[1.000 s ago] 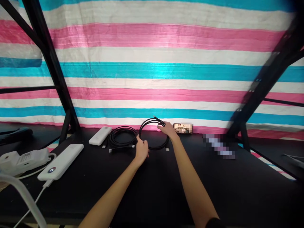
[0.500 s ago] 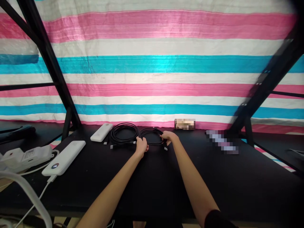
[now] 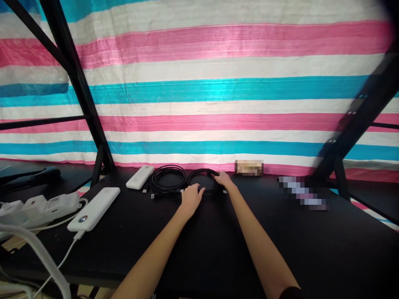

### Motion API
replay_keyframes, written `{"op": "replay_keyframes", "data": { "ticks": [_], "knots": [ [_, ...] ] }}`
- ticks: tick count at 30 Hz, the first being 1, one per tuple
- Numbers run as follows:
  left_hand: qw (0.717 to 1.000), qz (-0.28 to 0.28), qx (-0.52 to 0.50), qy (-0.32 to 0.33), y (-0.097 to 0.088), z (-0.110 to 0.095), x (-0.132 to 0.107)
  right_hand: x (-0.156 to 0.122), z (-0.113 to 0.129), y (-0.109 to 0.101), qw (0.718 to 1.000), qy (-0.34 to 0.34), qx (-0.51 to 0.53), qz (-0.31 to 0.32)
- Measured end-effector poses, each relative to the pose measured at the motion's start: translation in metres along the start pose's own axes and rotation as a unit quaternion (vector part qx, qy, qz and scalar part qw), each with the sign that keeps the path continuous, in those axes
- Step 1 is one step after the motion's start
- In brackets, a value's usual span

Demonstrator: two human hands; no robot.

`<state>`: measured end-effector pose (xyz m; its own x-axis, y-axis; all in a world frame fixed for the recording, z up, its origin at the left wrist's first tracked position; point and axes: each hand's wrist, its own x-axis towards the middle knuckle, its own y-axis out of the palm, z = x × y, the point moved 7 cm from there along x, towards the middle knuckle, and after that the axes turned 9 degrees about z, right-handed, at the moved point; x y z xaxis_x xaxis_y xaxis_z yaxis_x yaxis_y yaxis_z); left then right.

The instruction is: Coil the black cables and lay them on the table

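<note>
Two coiled black cables lie side by side at the back of the black table; the left coil (image 3: 165, 191) is thicker, and the right coil (image 3: 202, 170) sits between my hands. My left hand (image 3: 191, 200) rests at the near-left edge of the right coil, its thumb spread away from the fingers. At that coil's right edge is my right hand (image 3: 223, 179), with fingers bent round the cable and fingertips partly hidden. A pale plug end (image 3: 225, 192) shows just below my right hand. Another plug (image 3: 152, 196) lies by the left coil.
White power banks, one behind (image 3: 140, 177) and one nearer (image 3: 94, 209) with a white cable plugged in, lie at left. Beside them is a white power strip (image 3: 51, 207). Blurred-out items (image 3: 249, 167) stand at back and right. Black metal frame bars (image 3: 82, 91) rise at both sides.
My left hand has loosened, its thumb now spread out from the fingers. My right hand stays at the right coil's edge. The whole view has shifted slightly.
</note>
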<state>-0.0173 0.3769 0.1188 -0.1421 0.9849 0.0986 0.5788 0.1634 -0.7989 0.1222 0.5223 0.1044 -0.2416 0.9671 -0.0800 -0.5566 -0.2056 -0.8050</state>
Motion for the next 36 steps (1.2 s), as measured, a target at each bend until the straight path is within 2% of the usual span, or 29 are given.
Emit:
{"op": "replay_keyframes", "data": {
  "ticks": [2,4,8,12,16,20,25,28,32,36],
  "knots": [
    [1.000,0.013,0.012,0.021,0.003,-0.002,0.000,0.000,0.002,-0.001,1.000,-0.003,-0.002,0.011],
    [0.999,-0.001,0.018,0.032,-0.002,-0.003,0.001,-0.001,0.004,-0.005,1.000,-0.005,-0.003,0.016],
    [0.996,-0.082,0.036,0.006,-0.034,0.002,0.004,-0.007,0.008,-0.026,1.000,0.001,-0.001,-0.002],
    [0.987,-0.133,0.073,-0.049,-0.058,0.021,0.006,-0.020,0.014,-0.051,1.000,0.001,-0.001,-0.022],
    [0.984,-0.113,0.104,-0.096,-0.051,0.041,0.009,-0.034,0.028,-0.068,0.999,-0.012,0.000,-0.036],
    [0.983,-0.095,0.115,-0.110,-0.042,0.049,0.012,-0.045,0.047,-0.073,0.998,-0.040,0.014,-0.045],
    [0.983,-0.107,0.104,-0.106,-0.051,0.051,0.013,-0.048,0.060,-0.071,0.995,-0.067,0.047,-0.055],
    [0.982,-0.138,0.090,-0.089,-0.059,0.046,0.012,-0.046,0.065,-0.065,0.993,-0.082,0.079,-0.042],
    [0.971,-0.219,0.066,-0.075,-0.071,0.038,0.005,-0.048,0.081,-0.047,0.983,-0.108,0.145,0.022],
    [0.949,-0.307,0.049,-0.046,-0.086,0.028,-0.006,-0.061,0.111,-0.016,0.953,-0.140,0.242,0.120]
  ]
}}
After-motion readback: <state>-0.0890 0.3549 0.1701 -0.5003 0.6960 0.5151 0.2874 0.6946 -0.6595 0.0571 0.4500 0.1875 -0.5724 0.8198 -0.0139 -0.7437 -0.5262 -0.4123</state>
